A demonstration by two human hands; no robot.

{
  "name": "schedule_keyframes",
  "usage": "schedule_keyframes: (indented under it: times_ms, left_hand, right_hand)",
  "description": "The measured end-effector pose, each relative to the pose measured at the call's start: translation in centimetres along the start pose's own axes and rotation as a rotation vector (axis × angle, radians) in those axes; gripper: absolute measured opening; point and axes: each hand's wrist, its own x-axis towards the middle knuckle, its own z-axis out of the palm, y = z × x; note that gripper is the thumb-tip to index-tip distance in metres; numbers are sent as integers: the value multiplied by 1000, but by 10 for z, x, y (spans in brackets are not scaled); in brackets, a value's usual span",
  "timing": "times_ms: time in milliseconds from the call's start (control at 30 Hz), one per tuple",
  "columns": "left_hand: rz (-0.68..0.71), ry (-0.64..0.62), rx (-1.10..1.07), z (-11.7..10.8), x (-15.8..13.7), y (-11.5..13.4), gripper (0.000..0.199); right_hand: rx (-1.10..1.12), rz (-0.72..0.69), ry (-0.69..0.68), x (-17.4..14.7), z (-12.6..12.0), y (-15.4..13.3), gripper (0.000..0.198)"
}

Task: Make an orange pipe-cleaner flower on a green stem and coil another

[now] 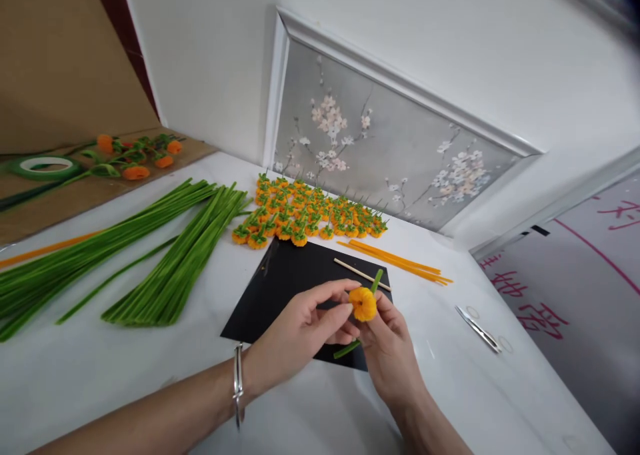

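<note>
Orange puff pinched between my left hand and right hand, both equally near; green stem slants from it, up and rightward.

A round, ribbed orange puff is held up, a green strip apparently behind it.

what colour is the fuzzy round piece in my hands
The round piece is yellow-orange, clearest in the head view.

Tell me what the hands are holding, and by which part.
An orange ball: the left hand has fingertips at its left edge, and the right hand holds it from the lower right; exact contact is partly hidden.
</note>
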Motion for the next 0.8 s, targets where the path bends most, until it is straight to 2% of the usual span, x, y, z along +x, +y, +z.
schedule_keyframes:
  times_ms: [67,167,233,333,433,500,567,667,800]
  left_hand:
    - [-58,21,-49,0,0,0,37]
    - [-156,48,-180,0,3,0,37]
    - [-198,13,-262,-1,4,0,33]
    - [-222,-63,-303,-3,5,1,26]
    - [-244,-27,-277,-6,6,0,26]
    - [-206,2,-213,-7,6,0,30]
    - [-67,22,-45,-7,7,-2,28]
    - [220,66,308,-6,7,-3,24]
    - [416,63,619,-6,3,-3,27]
  right_hand:
    - [-267,-151,11,-2,1,-1,18]
    - [-706,-527,45,-3,-1,-2,18]
    - [-896,-740,35,-3,-3,-2,17]
    - [-1050,-868,-7,-4,-6,-2,15]
    - [-1081,-858,-3,-5,-5,-2,14]
    - [-1040,-798,26,-5,-3,-4,13]
    - [-956,-690,59,-6,1,-6,14]
    - [-749,-461,74,-7,6,-9,19]
    - [-435,-173,52,-8,11,-11,27]
